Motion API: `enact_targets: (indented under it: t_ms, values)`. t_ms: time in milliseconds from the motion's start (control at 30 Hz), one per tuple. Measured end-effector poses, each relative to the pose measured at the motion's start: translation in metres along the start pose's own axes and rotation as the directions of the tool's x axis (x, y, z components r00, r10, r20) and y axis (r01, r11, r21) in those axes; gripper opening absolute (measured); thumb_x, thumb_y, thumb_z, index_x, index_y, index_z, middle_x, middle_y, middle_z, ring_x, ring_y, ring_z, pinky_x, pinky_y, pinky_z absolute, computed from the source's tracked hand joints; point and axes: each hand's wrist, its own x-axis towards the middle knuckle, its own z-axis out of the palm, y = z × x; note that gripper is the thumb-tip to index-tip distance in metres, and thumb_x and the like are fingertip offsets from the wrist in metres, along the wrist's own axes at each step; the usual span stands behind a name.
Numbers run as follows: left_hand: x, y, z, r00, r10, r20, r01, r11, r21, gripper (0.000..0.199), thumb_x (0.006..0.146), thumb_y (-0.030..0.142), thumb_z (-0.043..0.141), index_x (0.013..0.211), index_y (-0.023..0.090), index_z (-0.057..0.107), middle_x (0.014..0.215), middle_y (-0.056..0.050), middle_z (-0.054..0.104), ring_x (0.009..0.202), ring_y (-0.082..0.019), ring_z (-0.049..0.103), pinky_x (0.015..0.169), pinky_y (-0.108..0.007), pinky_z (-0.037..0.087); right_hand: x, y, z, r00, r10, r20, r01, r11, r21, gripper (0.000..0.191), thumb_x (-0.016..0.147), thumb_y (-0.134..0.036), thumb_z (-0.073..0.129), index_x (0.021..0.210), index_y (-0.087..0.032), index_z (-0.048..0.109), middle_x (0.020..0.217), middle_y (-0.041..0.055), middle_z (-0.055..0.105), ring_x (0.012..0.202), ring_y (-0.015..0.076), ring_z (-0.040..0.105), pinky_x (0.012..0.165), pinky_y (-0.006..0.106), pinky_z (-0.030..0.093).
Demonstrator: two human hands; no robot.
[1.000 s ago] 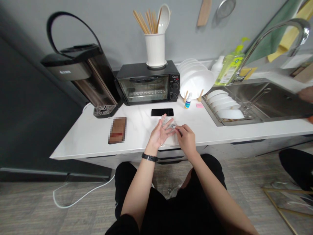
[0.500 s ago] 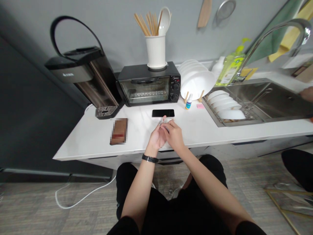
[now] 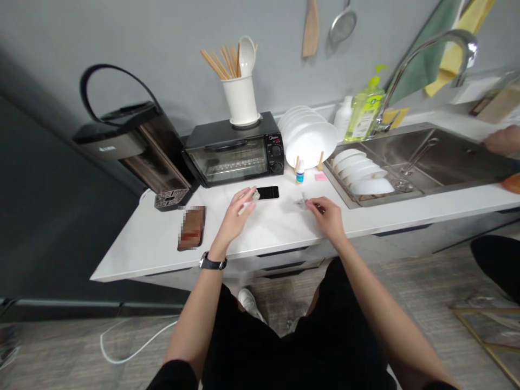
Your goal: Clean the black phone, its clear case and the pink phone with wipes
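Hands were parted: a clear piece (image 3: pixel 255 195) was pinched by the left hand (image 3: pixel 236 216); the right hand (image 3: pixel 328 214) showed no determinable grip. Slippage endangered the smartphone (image 3: pixel 268 192).

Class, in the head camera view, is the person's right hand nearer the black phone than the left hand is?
No: the left hand reaches almost to the end of the black phone, while the right hand is farther along the counter.

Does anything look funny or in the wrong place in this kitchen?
One thing looks a bit odd: the white cup of chopsticks stands on top of the toaster oven. Oven tops can get hot, so it seems a strange spot for it.
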Motion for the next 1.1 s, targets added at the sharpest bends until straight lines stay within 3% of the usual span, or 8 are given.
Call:
enact_targets:
  t_ms: [100,233,367,467,533,700,867,1100]
  values:
    - [0.008,-0.012,-0.003,0.966,0.04,0.254,-0.138,0.915,0.38,0.062,0.098,0.055,0.068,0.155,0.033,0.058,0.165,-0.009,0.047,0.153,-0.031,0.047,0.131,-0.049,0.033,0.008,0.019,-0.004,0.994,0.106,0.0,-0.106,0.992,0.065,0.048,0.091,-0.067,0.068,0.093,-0.02,0.079,0.096,0.0112,0.08,0.083,0.0255,0.072,0.077,0.039,0.057]
    - [0.02,-0.028,0.024,0.895,0.034,0.445,-0.235,0.883,0.406,0.065,0.096,0.051,0.071,0.156,0.033,0.056,0.163,-0.009,0.053,0.152,-0.03,0.048,0.131,-0.051,0.033,0.004,0.022,0.002,0.996,0.064,0.059,-0.067,0.997,0.045,0.044,0.092,-0.063,0.067,0.093,-0.021,0.079,0.097,0.0107,0.081,0.085,0.0251,0.072,0.079,0.039,0.056]
    - [0.036,-0.026,0.048,0.909,0.083,0.409,-0.18,0.962,0.205,0.06,0.085,0.051,0.084,0.141,0.035,0.069,0.157,-0.008,0.061,0.154,-0.031,0.047,0.134,-0.053,0.022,0.002,0.021,0.003,0.997,0.03,0.071,-0.03,1.0,0.004,0.04,0.096,-0.057,0.064,0.093,-0.021,0.079,0.097,0.0105,0.08,0.085,0.025,0.072,0.08,0.039,0.056]
    - [0.058,-0.026,0.039,0.947,0.093,0.307,-0.144,0.979,0.147,0.055,0.087,0.048,0.081,0.14,0.034,0.07,0.159,-0.008,0.058,0.16,-0.03,0.037,0.135,-0.051,0.01,0.003,0.022,0.002,0.997,0.026,0.077,-0.025,1.0,-0.009,0.039,0.097,-0.056,0.063,0.092,-0.021,0.079,0.095,0.01,0.08,0.084,0.0246,0.072,0.079,0.039,0.056]
    - [0.075,-0.033,0.022,0.971,0.062,0.232,-0.108,0.975,0.194,0.056,0.086,0.049,0.081,0.138,0.029,0.072,0.158,-0.01,0.059,0.157,-0.032,0.042,0.135,-0.049,0.016,0.004,0.022,0.001,0.997,0.023,0.079,-0.023,1.0,-0.003,0.039,0.097,-0.056,0.063,0.092,-0.021,0.079,0.095,0.0099,0.079,0.084,0.0246,0.072,0.079,0.039,0.056]
    - [0.109,-0.058,-0.01,0.935,-0.027,0.355,-0.098,0.94,0.328,0.074,0.07,0.056,0.091,0.132,0.02,0.074,0.144,-0.015,0.07,0.136,-0.036,0.063,0.124,-0.046,0.038,0.005,0.024,0.003,0.997,0.027,0.072,-0.028,0.999,0.015,0.037,0.097,-0.054,0.064,0.092,-0.02,0.079,0.095,0.0099,0.079,0.084,0.0242,0.072,0.079,0.039,0.056]
    - [0.115,-0.068,-0.009,0.921,-0.028,0.389,-0.115,0.934,0.339,0.075,0.075,0.053,0.087,0.14,0.019,0.07,0.146,-0.015,0.068,0.136,-0.036,0.06,0.124,-0.046,0.036,0.005,0.025,0.003,0.998,0.023,0.062,-0.024,0.999,0.025,0.033,0.097,-0.05,0.065,0.093,-0.02,0.079,0.094,0.0091,0.078,0.084,0.0234,0.071,0.08,0.038,0.056]
    - [0.101,-0.051,-0.016,0.979,0.037,0.201,-0.13,0.872,0.473,0.083,0.074,0.049,0.088,0.148,0.021,0.063,0.143,-0.013,0.068,0.133,-0.034,0.057,0.124,-0.051,0.036,0.005,0.024,0.003,0.999,0.032,0.036,-0.033,0.999,0.02,0.038,0.097,-0.054,0.064,0.092,-0.02,0.078,0.093,0.0093,0.079,0.082,0.0229,0.072,0.079,0.037,0.056]
